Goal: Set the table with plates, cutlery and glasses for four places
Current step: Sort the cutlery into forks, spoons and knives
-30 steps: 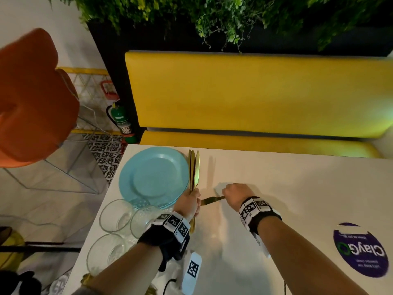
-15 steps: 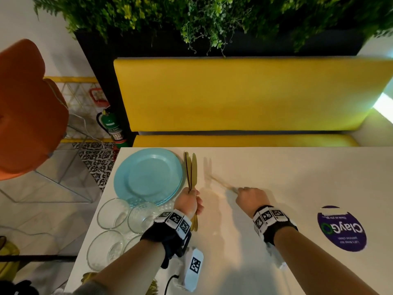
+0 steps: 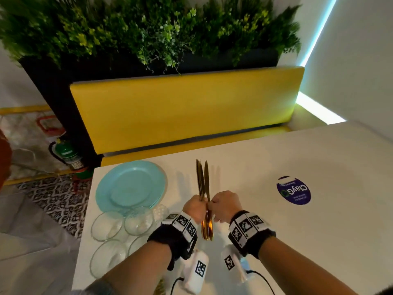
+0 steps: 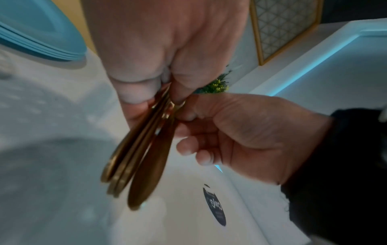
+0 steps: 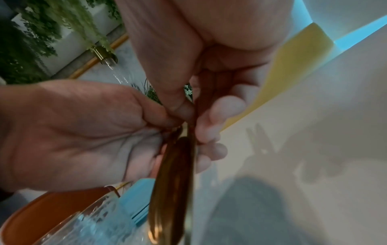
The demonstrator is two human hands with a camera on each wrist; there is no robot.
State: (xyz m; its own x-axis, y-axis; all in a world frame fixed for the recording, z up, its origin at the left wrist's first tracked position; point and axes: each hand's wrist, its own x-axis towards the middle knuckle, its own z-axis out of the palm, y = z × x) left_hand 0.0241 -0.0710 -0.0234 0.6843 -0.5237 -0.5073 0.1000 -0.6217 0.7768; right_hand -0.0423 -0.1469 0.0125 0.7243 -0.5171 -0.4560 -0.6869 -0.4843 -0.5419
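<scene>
While the left hand (image 3: pixel 194 207) grips a bunch of gold cutlery (image 3: pixel 203 182) upright above the counter (image 3: pixel 276 231), its fingers curled round the middle of the bunch, the right hand (image 3: pixel 224 206) pinches one piece at the right side of the same bunch between thumb and forefinger, the other fingers loosely curled. Both hands touch each other, knuckles close together. From the left wrist view the handles (image 4: pixel 138 159) fan out below the fist; what kind of pieces they are cannot be told from the blurred tips.

Near the far left corner of the counter lies a stack of light blue plates (image 3: pixel 130 186), just left of the hands. Nearer along the left edge stand clear glass bowls or glasses (image 3: pixel 139 220), clustered and touching one another, one of them partly over the rim of the plates. A round purple sticker (image 3: pixel 294 190) lies on the counter well to the right of the hands. Beyond the far edge runs a yellow bench (image 3: pixel 187 111), with a planter of green plants (image 3: pixel 148 30) behind it. A green fire extinguisher (image 3: pixel 66 152) stands on the floor by the planter's left end.
</scene>
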